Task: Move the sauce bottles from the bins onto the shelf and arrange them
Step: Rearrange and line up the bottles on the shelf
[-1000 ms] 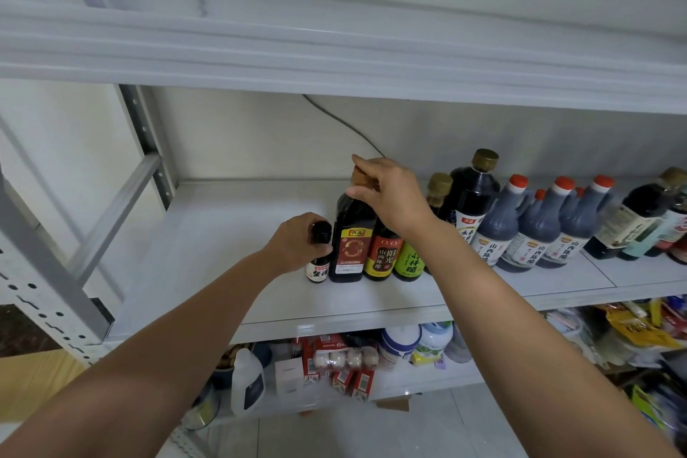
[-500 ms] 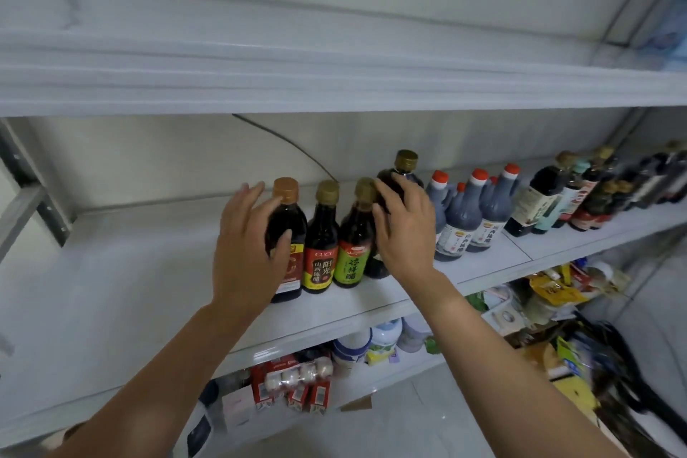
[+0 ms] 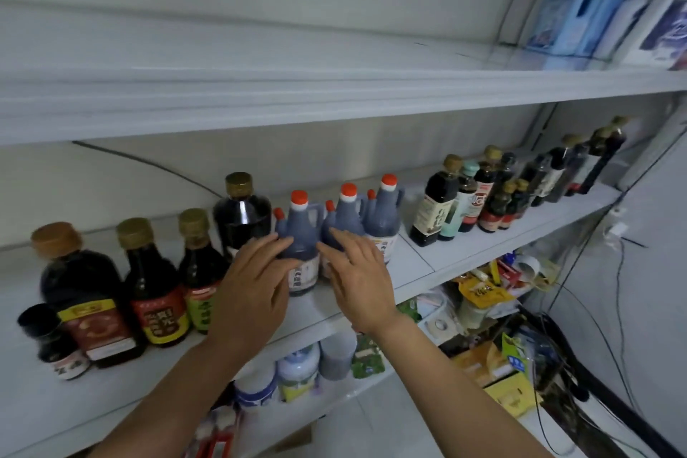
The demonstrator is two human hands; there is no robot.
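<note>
Nearest us, our left hand (image 3: 252,290) and right hand (image 3: 357,279) are apart, fingers straight and gripping nothing, one on each side of the front red-capped jug (image 3: 303,230) on the middle shelf (image 3: 412,257). To the left stands a row of gold-capped dark sauce bottles (image 3: 156,290), with a small black-capped bottle (image 3: 52,342) before them. Farther right, more dark bottles (image 3: 435,212) cluster along the shelf.
</note>
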